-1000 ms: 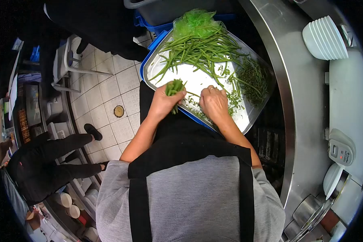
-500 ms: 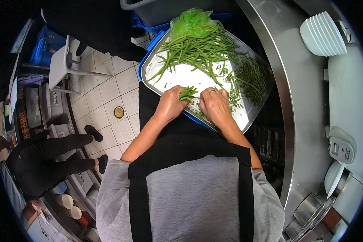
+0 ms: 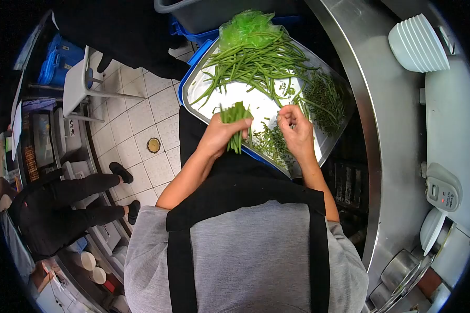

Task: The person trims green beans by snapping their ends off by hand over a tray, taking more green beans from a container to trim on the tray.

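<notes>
Over the tray (image 3: pixel 263 107) | left hand (image 3: pixel 219 136) — clamped on bean bunch (image 3: pixel 236 113) | right hand (image 3: pixel 298 136) — now farther off, grip unclear

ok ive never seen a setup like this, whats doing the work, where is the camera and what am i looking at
There is no machine here: these are a person's two bare hands, seen by a camera worn on that person's head, looking forward and down. The left hand grips a bunch of green beans. The right hand is beside it, over a shallow tray; whether it pinches anything is too small to tell. In the tray lie loose green beans, with a green plastic bag at the far end and small green bits near the right hand.
</notes>
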`<state>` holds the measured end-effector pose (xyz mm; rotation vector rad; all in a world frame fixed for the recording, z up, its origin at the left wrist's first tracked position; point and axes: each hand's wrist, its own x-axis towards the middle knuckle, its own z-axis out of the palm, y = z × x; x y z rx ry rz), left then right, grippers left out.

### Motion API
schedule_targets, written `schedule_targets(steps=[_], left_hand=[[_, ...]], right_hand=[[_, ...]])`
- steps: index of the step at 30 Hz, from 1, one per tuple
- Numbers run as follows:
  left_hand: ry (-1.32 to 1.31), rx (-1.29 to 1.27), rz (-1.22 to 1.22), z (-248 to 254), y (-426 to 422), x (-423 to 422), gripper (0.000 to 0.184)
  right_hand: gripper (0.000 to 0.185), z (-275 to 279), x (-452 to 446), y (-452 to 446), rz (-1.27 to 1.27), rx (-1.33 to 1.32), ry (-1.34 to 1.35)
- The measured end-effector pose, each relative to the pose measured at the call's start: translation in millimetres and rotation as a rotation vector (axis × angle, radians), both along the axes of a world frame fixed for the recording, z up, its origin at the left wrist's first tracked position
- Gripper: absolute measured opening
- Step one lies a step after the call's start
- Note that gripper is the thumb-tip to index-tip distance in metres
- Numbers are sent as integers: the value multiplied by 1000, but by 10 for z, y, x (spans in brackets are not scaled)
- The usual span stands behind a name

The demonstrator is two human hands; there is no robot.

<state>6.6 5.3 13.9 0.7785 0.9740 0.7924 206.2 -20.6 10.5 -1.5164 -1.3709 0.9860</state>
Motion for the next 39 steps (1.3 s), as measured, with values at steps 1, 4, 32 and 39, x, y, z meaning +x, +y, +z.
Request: schedule_targets(steps=[1, 4, 32, 39], left_hand=[[-115, -32, 98, -1, -4, 5, 16], [-214, -52, 151, -17, 19, -39, 16], [-483, 177, 727, -51, -34, -1223, 15], [-565, 96, 659, -132, 8, -1061, 15]], right_hand=[[9, -23, 12, -11, 63, 15, -72], [14, -85, -16, -49, 243, 40, -157], [11, -612, -1029, 750, 644, 557, -598], [7, -591, -705, 396, 788, 456, -602]])
